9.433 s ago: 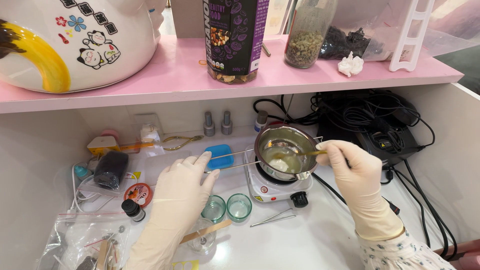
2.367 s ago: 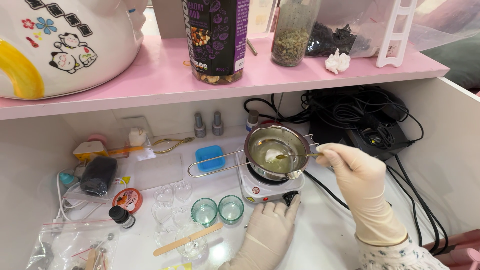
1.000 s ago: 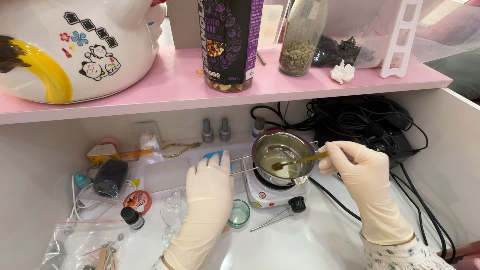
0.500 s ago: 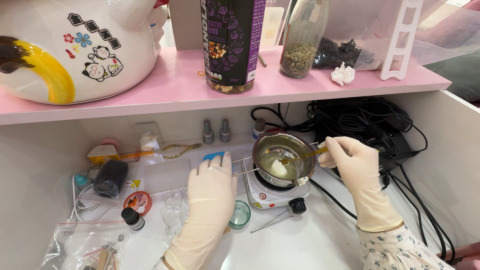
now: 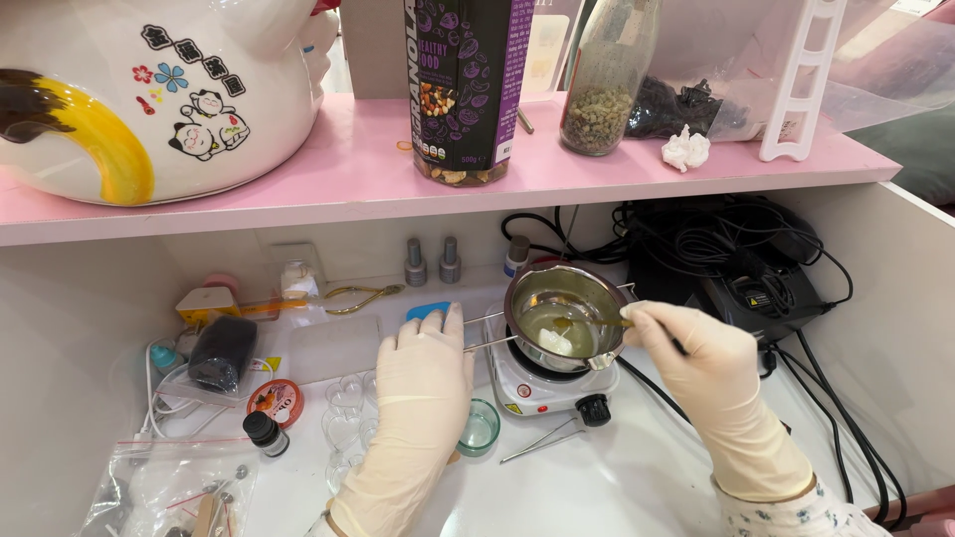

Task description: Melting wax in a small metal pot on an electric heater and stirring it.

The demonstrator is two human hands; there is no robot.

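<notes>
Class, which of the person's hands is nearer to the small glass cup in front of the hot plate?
Left. The left hand lies just left of the glass cup; the right hand is farther right, beside the pot.

A big white ceramic cat [image 5: 149,89] sits on the pink shelf [image 5: 348,169], with a tall dark jar [image 5: 465,85] and a glass bottle of greenish bits [image 5: 604,85] to its right. Below, on the bench [image 5: 617,487], a small dark bottle [image 5: 265,433] stands beside a round red tin [image 5: 274,401]. Black cables [image 5: 696,239] pile up at the back right.
</notes>
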